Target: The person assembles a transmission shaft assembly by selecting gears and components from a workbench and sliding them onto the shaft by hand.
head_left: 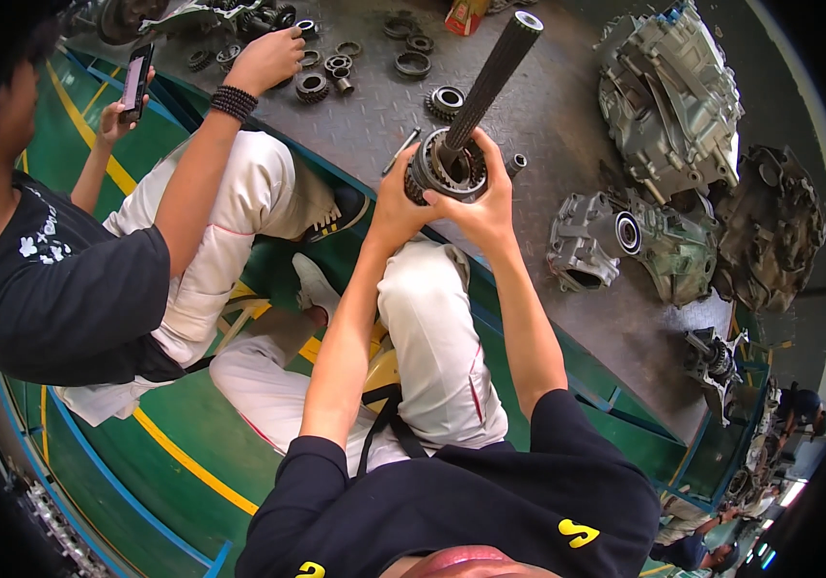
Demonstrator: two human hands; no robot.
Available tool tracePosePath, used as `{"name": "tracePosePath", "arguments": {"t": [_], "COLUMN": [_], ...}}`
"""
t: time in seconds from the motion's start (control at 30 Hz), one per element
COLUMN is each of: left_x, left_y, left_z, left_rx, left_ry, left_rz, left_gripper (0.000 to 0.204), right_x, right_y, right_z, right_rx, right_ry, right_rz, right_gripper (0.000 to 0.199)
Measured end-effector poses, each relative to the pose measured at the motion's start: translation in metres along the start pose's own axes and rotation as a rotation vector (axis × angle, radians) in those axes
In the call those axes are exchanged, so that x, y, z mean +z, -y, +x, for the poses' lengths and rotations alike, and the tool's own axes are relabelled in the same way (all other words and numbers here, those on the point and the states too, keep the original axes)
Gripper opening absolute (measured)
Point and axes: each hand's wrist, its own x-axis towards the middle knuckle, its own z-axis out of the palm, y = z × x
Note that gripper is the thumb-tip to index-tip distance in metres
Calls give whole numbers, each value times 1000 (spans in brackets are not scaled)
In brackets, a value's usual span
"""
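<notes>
Both of my hands are wrapped round a gear hub (pixel 462 171), a thick toothed metal ring, at the near edge of the workbench. My left hand (pixel 401 204) grips its left side and my right hand (pixel 482 204) its right side, with the thumbs close together in front. Out of the hub's bore a long dark splined shaft (pixel 496 82) rises, tilted up to the right. Whether the hub rests on the bench is hidden by my hands. Beside my left fingers lies a thin metal rod (pixel 401 151); near my right fingers is a small socket-like cylinder (pixel 516 164).
The metal workbench (pixel 567 106) carries a loose gear (pixel 446 101), a dark ring (pixel 413 65) and several more gears at the far left. Gearbox housings (pixel 673 101) stand on the right. At left a seated person (pixel 66 279) holds a phone (pixel 135 85) and reaches over the bench.
</notes>
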Motion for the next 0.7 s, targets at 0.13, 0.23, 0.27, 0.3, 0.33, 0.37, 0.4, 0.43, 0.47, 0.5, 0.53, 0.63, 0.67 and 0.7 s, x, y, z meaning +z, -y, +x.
{"name": "tracePosePath", "arguments": {"t": [0.13, 0.23, 0.27, 0.3, 0.33, 0.37, 0.4, 0.43, 0.47, 0.5, 0.53, 0.63, 0.67, 0.7], "left_x": [1, 0, 1, 0, 0, 0, 1, 1, 1, 1, 1, -1, 1, 3], "left_y": [0, 1, 1, 1, 2, 3, 4, 4, 4, 4, 4, 1, 0, -1], "left_z": [-1, -1, -1, 0, 1, 1, 2, 1, 0, 0, 1, 0, 1, 2], "left_rx": [-46, -43, -15, -15, -14, -13, -18, -18, -12, -5, -5, 6, 13, 20], "left_ry": [-2, -3, -7, -8, -1, 6, -3, -2, 3, 8, 10, -16, -25, -35], "left_rz": [-10, -15, -13, -12, -9, -5, -1, -1, 10, 22, 21, -6, -4, -1], "left_gripper": [71, 71, 71, 71, 71, 71, 71, 71, 71, 70, 70, 68, 67, 65], "right_x": [2, 2, 3, 3, 3, 3, 3, 4, 4, 3, 2, 4, 3, 3], "right_y": [-1, -4, -4, -4, -3, -2, -1, -1, -2, -3, -9, -2, -5, -7], "right_z": [1, -2, -3, -2, -1, 0, 0, -1, -1, -1, -2, 0, 2, 1], "right_rx": [4, -22, -23, -23, -1, 20, 21, 6, -10, -26, -12, 7, -27, -27], "right_ry": [55, 32, -6, -5, -9, -13, -13, -24, -36, -48, -28, 21, 17, 17], "right_rz": [-90, -81, -22, -21, -1, 19, 20, 38, 56, 74, -16, -28, -37, -36], "right_gripper": [93, 92, 91, 91, 91, 91, 91, 91, 91, 91, 91, 91, 91, 91]}}
